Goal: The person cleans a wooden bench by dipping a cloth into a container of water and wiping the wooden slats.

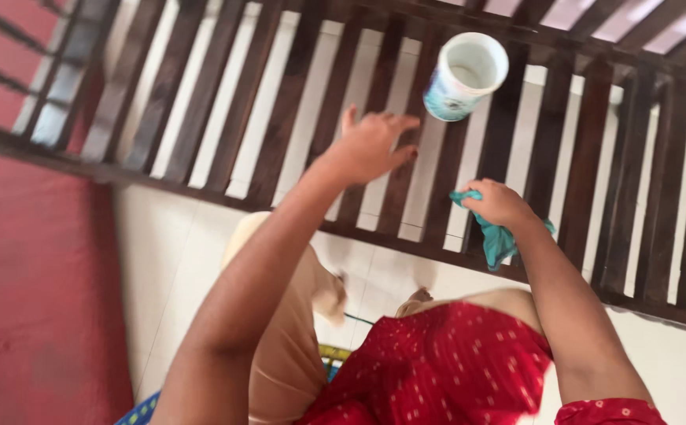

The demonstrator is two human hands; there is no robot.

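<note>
My left hand rests flat with spread fingers on a dark wooden slatted frame that lies over a white tiled floor. My right hand is closed around a crumpled teal cloth and presses it against a slat near the frame's front rail. A white open tub with a blue-green label stands on the slats just beyond both hands, a little right of my left hand.
A red mat or bedding covers the left side. White floor tiles show between and below the slats. My knees, in beige trousers and a red dotted garment, sit close against the frame's front rail.
</note>
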